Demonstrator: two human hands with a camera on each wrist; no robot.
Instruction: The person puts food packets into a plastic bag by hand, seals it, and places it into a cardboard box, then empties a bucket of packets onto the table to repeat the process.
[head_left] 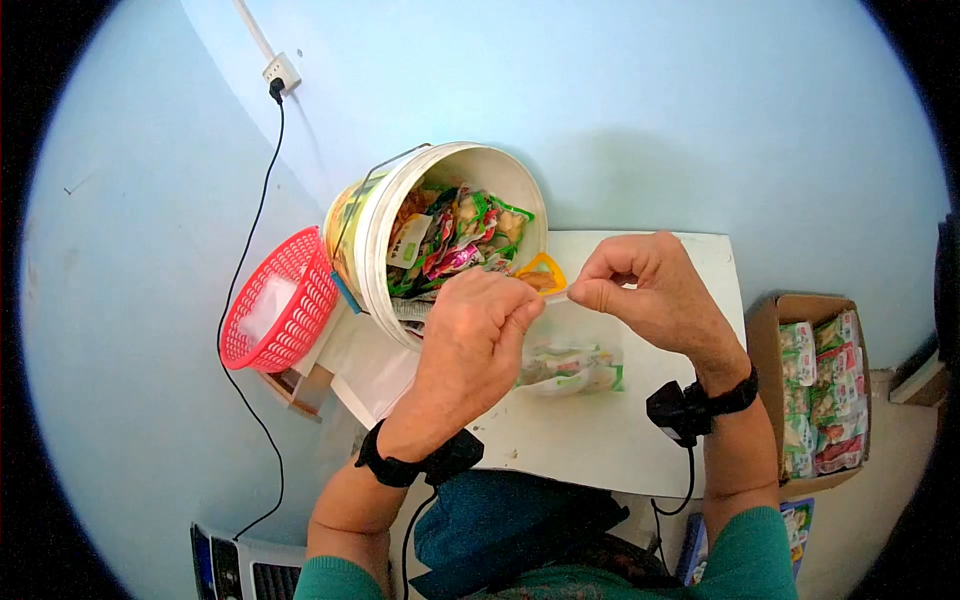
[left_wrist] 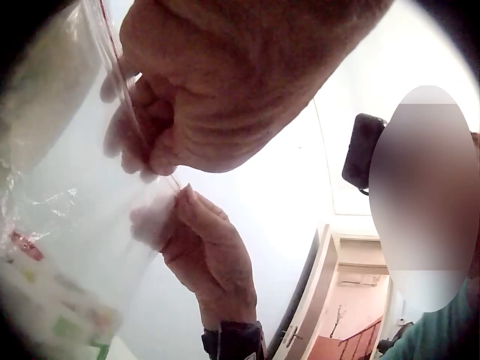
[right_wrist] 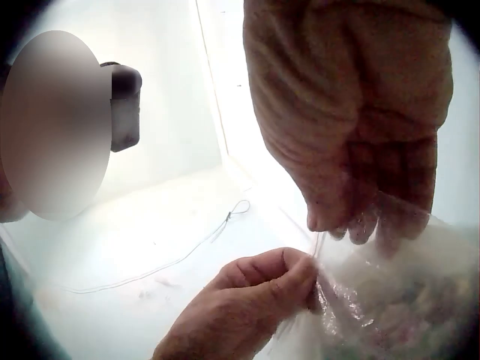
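A clear zip bag with a thin red line along its mouth hangs from both hands above the white table. My left hand pinches the bag's top edge between thumb and fingers. Close beside it, my right hand pinches the same edge. Through the film show green-and-white food packets low in the bag. In the left wrist view, fingertips of both hands appear blurred behind the plastic. A packet with a yellow border lies by the bucket mouth, just beyond the hands.
A white bucket tipped toward me holds many colourful packets. Left of it sits a red plastic basket with something white inside. A cardboard box of packed packets stands right of the table. A black cord runs down the wall.
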